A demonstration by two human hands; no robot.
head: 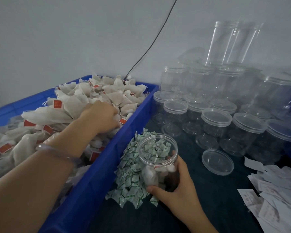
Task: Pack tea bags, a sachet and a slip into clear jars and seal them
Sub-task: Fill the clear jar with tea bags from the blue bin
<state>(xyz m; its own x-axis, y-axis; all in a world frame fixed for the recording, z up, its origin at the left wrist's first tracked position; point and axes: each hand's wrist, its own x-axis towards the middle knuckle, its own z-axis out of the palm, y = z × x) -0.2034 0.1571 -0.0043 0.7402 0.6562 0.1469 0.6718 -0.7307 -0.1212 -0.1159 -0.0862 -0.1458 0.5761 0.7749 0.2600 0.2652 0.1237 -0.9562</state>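
A blue crate (138, 115) is heaped with white tea bags (107, 91) that carry red tags. My left hand (102, 115) reaches into the heap, fingers curled down among the bags; what it grips is hidden. My right hand (175, 185) holds an open clear jar (158, 158) upright beside the crate, with a few tea bags at its bottom. A pile of small green-and-white sachets (129, 175) lies around the jar. White paper slips (275, 190) lie scattered at the right. A loose clear lid (217, 162) lies flat on the dark table.
Many empty clear jars (217, 121), some capped, stand stacked at the back right, with taller ones (225, 42) behind. A black cable (151, 46) runs down the grey wall to the crate's corner. A translucent bracelet (57, 152) is on my left wrist.
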